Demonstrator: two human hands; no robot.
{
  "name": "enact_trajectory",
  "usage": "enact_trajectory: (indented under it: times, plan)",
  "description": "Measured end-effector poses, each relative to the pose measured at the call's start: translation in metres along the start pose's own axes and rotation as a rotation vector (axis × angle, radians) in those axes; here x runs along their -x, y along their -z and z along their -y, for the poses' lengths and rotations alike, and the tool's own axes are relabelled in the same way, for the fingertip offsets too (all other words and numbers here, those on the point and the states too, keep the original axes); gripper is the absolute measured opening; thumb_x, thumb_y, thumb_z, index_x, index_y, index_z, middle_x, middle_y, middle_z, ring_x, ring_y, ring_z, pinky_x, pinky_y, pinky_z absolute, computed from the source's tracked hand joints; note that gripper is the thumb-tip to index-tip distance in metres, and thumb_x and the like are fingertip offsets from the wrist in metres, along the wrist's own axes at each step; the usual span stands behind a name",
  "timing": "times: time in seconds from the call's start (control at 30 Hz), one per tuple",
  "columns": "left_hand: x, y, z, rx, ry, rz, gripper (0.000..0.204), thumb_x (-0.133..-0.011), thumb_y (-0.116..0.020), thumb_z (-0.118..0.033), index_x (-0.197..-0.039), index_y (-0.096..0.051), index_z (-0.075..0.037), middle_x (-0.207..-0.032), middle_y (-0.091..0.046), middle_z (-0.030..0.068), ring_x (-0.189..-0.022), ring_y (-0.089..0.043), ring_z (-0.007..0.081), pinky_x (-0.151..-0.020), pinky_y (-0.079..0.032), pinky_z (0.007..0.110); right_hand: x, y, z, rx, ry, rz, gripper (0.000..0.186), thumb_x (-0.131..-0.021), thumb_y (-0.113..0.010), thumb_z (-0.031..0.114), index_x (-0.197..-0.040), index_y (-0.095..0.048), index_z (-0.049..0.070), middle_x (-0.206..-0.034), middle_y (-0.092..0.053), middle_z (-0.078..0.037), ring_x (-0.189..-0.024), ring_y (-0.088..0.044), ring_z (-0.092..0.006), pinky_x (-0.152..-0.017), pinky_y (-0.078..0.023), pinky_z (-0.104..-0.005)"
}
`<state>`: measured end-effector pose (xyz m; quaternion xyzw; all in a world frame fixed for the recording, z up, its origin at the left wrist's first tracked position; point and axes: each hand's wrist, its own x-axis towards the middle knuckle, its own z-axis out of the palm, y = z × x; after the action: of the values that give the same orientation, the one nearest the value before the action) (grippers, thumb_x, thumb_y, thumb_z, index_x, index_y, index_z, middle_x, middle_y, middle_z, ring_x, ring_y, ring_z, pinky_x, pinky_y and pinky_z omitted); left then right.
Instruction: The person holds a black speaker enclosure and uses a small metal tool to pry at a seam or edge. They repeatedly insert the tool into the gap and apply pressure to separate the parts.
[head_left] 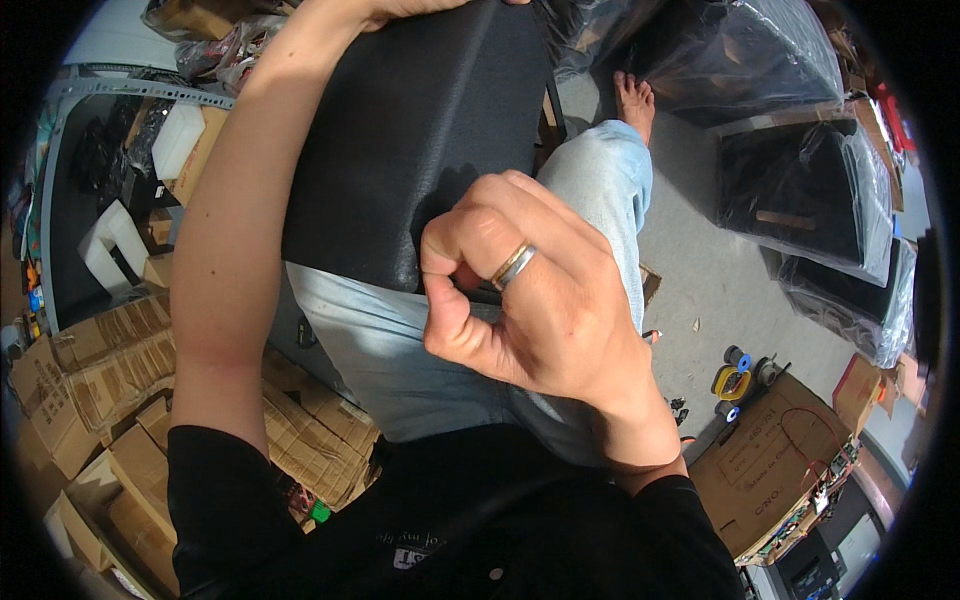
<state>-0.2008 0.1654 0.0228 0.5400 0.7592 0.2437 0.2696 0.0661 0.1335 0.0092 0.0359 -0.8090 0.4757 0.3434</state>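
Note:
A black box-shaped piece with a grained, leather-like covering (385, 170) rests across my lap, tilted away from me. My right hand (545, 285), with a ring on one finger, is closed at the box's near lower corner. Its thumb and forefinger are pinched together by the edge; whatever may be between them is too small to make out. At the upper edge of the view, my left hand (405, 8) lies over the box's far end. Most of its fingers are cut off by the frame, though one fingertip shows at the far right corner.
Black blocks wrapped in clear plastic (805, 195) stand on the grey floor to the right. Nearer lie small spools, a yellow item (731, 382) and a brown carton with wires (770, 460). Flattened cardboard (100, 370) and a metal shelf (150, 88) are on the left.

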Motion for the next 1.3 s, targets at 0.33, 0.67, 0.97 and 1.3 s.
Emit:
enact_trajectory:
  times: [0.33, 0.67, 0.97, 1.3]
  plan:
    - [0.007, 0.005, -0.002, -0.023, 0.033, -0.013, 0.058, -0.089, -0.069, -0.041, -0.126, -0.063, 0.004, -0.119, -0.068, 0.0205, -0.111, -0.064, 0.0278, -0.095, -0.048, 0.037, 0.000, -0.005, -0.006, -0.102, 0.003, -0.045, 0.020, -0.075, -0.074, -0.008, -0.087, -0.062, 0.002, -0.079, -0.058, -0.006, -0.064, -0.057, -0.0167, -0.056, -0.045, -0.0279]
    - [0.012, 0.007, 0.002, -0.062, 0.015, -0.007, 0.062, -0.091, -0.067, -0.043, -0.129, -0.061, 0.005, -0.126, -0.066, 0.0234, -0.118, -0.063, 0.0308, -0.101, -0.047, 0.038, 0.049, 0.055, -0.037, -0.108, -0.309, -0.182, 0.014, -0.100, -0.052, 0.014, -0.089, -0.053, 0.005, -0.082, -0.055, -0.005, -0.073, -0.053, -0.0137, -0.068, -0.044, -0.0287]
    - [0.010, 0.002, -0.008, -0.035, -0.013, 0.002, 0.063, -0.091, -0.067, -0.043, -0.130, -0.060, 0.006, -0.126, -0.065, 0.0256, -0.119, -0.062, 0.0324, -0.102, -0.047, 0.039, 0.393, 0.158, -0.220, 0.413, -1.334, -0.401, 0.030, -0.104, -0.052, 0.024, -0.087, -0.061, 0.001, -0.073, -0.064, -0.007, -0.068, -0.063, -0.0193, -0.062, -0.051, -0.0358]
    - [0.007, -0.009, -0.015, -0.098, -0.012, -0.012, 0.076, -0.089, -0.067, -0.044, -0.141, -0.051, 0.010, -0.133, -0.062, 0.0293, -0.126, -0.060, 0.0347, -0.106, -0.045, 0.040, 0.221, 0.119, -0.140, 0.463, -0.917, -0.482, 0.016, -0.098, -0.067, 0.013, -0.102, -0.073, -0.001, -0.096, -0.076, -0.010, -0.086, -0.070, -0.0171, -0.080, -0.057, -0.0333]
